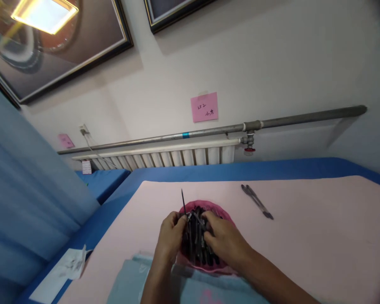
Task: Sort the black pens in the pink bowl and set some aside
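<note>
A round pink basket (223, 207) with a scalloped rim is filled with dark, pen-like sticks (194, 240), packed closely together. My left hand (171, 236) is at the basket's left side, its thumb and fingers closed at the top of the bunch. One thin dark stick (183, 200) points up from those fingertips. From the right, my right hand (224, 240) reaches over the rim with its fingers curled round some of the sticks. Blur and the hands hide what kind of sticks they are.
Dark-tipped tongs (257, 202) lie on the pink mat (319, 236), right of the basket. Light blue cloth or packaging (129, 278) is in front. White papers (61, 270) lie at the left edge, beside a blue curtain (28, 190). A radiator (177, 157) and pipe run behind.
</note>
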Demonstrator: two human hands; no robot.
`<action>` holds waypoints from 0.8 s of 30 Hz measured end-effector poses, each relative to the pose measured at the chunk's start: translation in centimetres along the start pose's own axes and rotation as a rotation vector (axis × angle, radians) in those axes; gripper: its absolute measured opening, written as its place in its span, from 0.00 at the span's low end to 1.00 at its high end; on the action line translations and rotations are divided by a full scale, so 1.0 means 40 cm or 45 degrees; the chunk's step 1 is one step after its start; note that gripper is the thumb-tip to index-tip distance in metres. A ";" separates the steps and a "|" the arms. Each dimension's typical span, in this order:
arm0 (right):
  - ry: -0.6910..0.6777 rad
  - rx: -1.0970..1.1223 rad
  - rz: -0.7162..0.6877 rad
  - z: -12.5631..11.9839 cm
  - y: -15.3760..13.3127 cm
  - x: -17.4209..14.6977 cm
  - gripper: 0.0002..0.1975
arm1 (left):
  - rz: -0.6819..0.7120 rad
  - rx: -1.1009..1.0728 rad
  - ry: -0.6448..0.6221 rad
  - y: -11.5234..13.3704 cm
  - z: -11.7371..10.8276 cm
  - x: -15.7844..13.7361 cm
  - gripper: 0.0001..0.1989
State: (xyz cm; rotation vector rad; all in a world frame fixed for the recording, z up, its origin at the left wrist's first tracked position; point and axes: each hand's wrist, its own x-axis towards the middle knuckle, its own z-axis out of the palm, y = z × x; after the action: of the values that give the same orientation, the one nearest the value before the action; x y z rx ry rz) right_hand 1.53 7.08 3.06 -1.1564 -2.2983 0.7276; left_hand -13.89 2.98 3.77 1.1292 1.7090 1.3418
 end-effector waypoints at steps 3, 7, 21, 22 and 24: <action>0.040 0.143 -0.020 -0.010 -0.002 0.005 0.13 | -0.079 -0.435 -0.030 0.008 -0.005 0.003 0.13; 0.004 0.233 -0.077 -0.016 -0.008 0.003 0.13 | -0.126 -0.812 0.091 0.023 -0.014 0.010 0.15; -0.021 0.246 -0.140 -0.015 -0.012 0.003 0.12 | -0.110 -0.912 0.066 0.022 0.012 0.009 0.16; -0.017 0.246 -0.143 -0.015 -0.011 0.002 0.12 | -0.106 -0.893 0.072 0.022 0.013 0.007 0.15; -0.010 0.257 -0.150 -0.013 -0.009 0.002 0.11 | -0.090 -0.836 0.060 0.023 0.016 0.003 0.14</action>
State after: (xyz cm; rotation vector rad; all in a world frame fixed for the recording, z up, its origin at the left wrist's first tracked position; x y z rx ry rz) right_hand 1.59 7.08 3.69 -0.9212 -2.2182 0.8963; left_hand -13.14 3.43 4.51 0.6536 1.1733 1.7136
